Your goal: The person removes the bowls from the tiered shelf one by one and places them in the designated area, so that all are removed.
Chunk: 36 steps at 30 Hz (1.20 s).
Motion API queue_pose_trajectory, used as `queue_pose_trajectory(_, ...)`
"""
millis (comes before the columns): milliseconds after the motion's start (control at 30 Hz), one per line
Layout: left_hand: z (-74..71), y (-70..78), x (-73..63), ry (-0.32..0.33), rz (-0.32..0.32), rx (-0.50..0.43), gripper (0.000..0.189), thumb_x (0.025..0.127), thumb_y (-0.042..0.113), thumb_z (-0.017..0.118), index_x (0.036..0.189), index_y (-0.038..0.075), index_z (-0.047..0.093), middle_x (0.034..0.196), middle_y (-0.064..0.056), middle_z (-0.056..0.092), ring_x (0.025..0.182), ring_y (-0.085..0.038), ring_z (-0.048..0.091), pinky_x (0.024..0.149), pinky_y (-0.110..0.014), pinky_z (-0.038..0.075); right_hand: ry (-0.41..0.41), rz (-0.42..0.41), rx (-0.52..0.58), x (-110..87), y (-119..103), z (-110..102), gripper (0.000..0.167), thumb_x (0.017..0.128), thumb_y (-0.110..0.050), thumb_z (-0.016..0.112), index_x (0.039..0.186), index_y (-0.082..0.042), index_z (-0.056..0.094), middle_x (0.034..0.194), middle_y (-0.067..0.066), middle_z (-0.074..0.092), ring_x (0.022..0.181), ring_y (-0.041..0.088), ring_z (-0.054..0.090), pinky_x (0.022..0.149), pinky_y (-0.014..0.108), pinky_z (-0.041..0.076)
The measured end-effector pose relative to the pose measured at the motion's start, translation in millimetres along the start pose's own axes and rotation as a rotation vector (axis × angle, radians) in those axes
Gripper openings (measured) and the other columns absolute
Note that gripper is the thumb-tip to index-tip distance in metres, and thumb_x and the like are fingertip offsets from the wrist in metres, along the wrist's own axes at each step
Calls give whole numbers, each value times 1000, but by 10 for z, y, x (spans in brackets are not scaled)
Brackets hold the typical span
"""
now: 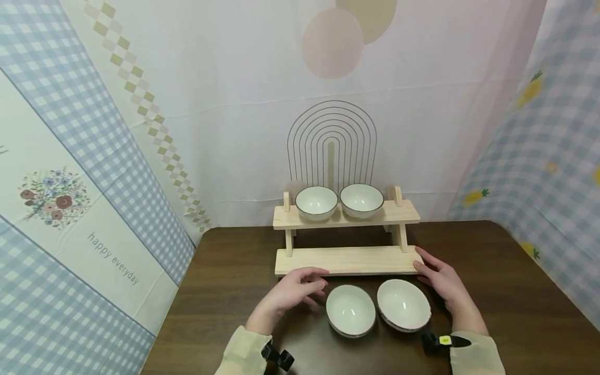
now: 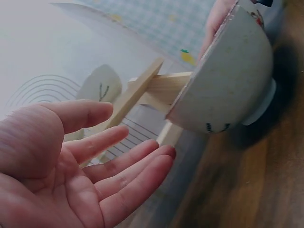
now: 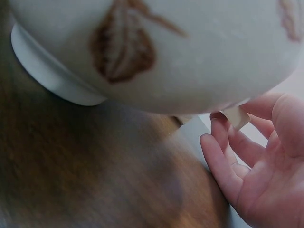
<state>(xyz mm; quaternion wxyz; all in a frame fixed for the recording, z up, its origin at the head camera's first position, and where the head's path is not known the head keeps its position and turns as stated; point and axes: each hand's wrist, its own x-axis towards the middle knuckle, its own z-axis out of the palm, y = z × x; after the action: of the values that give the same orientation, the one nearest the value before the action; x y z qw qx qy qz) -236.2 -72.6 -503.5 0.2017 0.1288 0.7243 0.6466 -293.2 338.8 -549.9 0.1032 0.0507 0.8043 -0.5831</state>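
A two-tier wooden display shelf [image 1: 347, 260] stands on the table. My right hand [image 1: 445, 281] grips the right end of its lower board; in the right wrist view, the board's corner [image 3: 236, 118] shows between thumb and fingers. My left hand [image 1: 292, 291] is by the front left of the lower board, fingers loosely extended and holding nothing, as the left wrist view shows the hand [image 2: 90, 166]. Between my hands, in front of the shelf, sit two white bowls: a left bowl [image 1: 350, 311] and a right bowl [image 1: 403, 305] with brown leaf marks [image 3: 122, 47] outside.
Two more white dark-rimmed bowls, one on the left [image 1: 316, 202] and one on the right [image 1: 361, 199], stand side by side on the upper board. Behind the dark wooden table [image 1: 225, 291] hangs a pale printed cloth [image 1: 244, 130]. Checked cloth [image 1: 553, 172] hangs along the sides.
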Motion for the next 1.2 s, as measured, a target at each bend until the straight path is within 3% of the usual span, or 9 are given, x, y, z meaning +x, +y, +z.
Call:
queue_pose_trajectory(200, -74, 78, 7, 91, 86, 22, 41, 108, 14, 62, 143, -8, 59, 125, -26, 70, 110, -40, 73, 82, -43, 66, -2, 4, 1, 29, 17, -25, 78, 107, -49, 62, 170, -16, 29, 174, 24, 19, 144, 34, 47, 94, 20, 57)
queue_pose_trajectory(333, -116, 205, 38, 161, 127, 40, 39, 109, 13, 61, 142, -9, 60, 121, -27, 70, 107, -37, 74, 82, -42, 66, -4, 7, 0, 56, 19, -36, 78, 107, -50, 62, 170, -16, 29, 174, 23, 19, 145, 35, 46, 95, 21, 58)
queue_pose_trajectory(600, -220, 586, 198, 427, 244, 42, 35, 107, 11, 65, 140, 0, 64, 117, -27, 70, 98, -33, 75, 77, -38, 66, -11, -15, -12, 122, -4, -57, 77, 108, -49, 61, 170, -15, 29, 174, 25, 19, 146, 39, 44, 96, 22, 58)
queue_pose_trajectory(800, -277, 746, 350, 581, 316, 31, 37, 105, 8, 66, 141, 0, 62, 113, -20, 69, 96, -39, 75, 76, -43, 67, -22, -18, -13, 163, -13, -73, 80, 107, -50, 62, 169, -13, 29, 173, 26, 20, 147, 40, 43, 94, 21, 58)
queue_pose_trajectory(967, -307, 819, 465, 623, 317, 42, 44, 103, 9, 67, 146, 2, 59, 109, -14, 68, 96, -42, 74, 75, -41, 67, -26, -22, -9, 199, -19, -83, 79, 107, -50, 62, 169, -14, 29, 174, 25, 20, 147, 40, 42, 94, 20, 58)
queue_pose_trajectory(1200, -357, 848, 648, 666, 249, 91, 48, 102, 16, 68, 148, 4, 57, 108, -13, 68, 84, -24, 75, 80, -46, 67, -35, -22, -16, 269, 12, -95, 79, 108, -50, 61, 170, -14, 28, 174, 25, 20, 147, 40, 43, 96, 23, 58)
